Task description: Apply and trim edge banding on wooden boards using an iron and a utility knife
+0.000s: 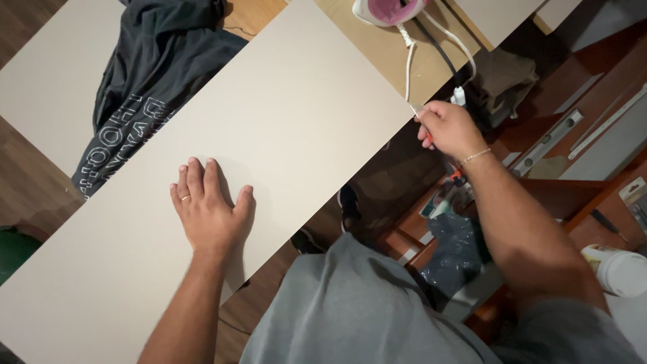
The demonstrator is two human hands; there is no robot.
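Left hand (pixel 210 210) flat on board (pixel 283 114) (right hand (pixel 448 128) grips cutter (pixel 423 125)).

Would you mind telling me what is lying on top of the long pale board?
The left hand lies flat, palm down, on the long pale board. The right hand holds a small tool at its edge. What is under the board is hidden.

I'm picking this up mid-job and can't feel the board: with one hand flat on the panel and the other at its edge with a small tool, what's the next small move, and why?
Probably draw the small tool a little further along the panel's edge. The right hand grips it right at that edge, and the left hand lies flat on the panel, pinning it. What kind of tool it is cannot be told.
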